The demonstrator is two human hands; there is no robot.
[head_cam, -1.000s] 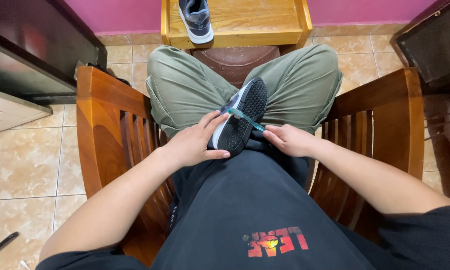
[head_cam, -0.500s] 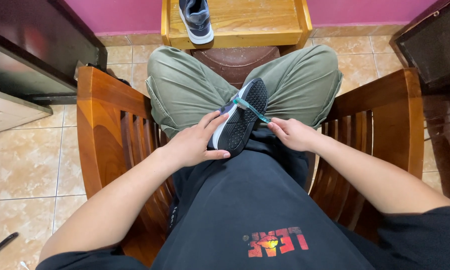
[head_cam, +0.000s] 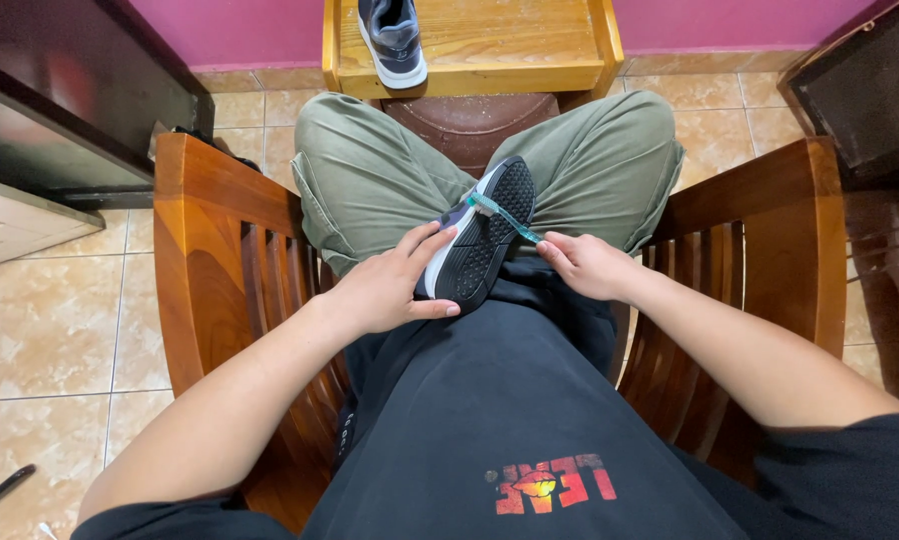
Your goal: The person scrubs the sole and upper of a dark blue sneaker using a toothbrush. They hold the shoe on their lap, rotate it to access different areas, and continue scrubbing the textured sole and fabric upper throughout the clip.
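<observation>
A sneaker (head_cam: 490, 235) with a black patterned sole and white edge lies sole-up in my lap, between my legs in olive trousers. My left hand (head_cam: 390, 285) grips its heel end from the left side. My right hand (head_cam: 588, 265) holds a teal toothbrush (head_cam: 505, 215) by the handle; the brush head rests on the toe end of the sole, near its white rim. I sit in a wooden armchair (head_cam: 225, 260).
A second grey and white sneaker (head_cam: 395, 38) stands on a low wooden table (head_cam: 510, 45) ahead, against a pink wall. A dark cabinet (head_cam: 60, 110) is at the left and a dark box (head_cam: 865, 90) at the right. The floor is beige tile.
My right hand has shifted slightly right and up, and the toothbrush has slid toward the toe end of the sole. My left hand keeps its grip.
</observation>
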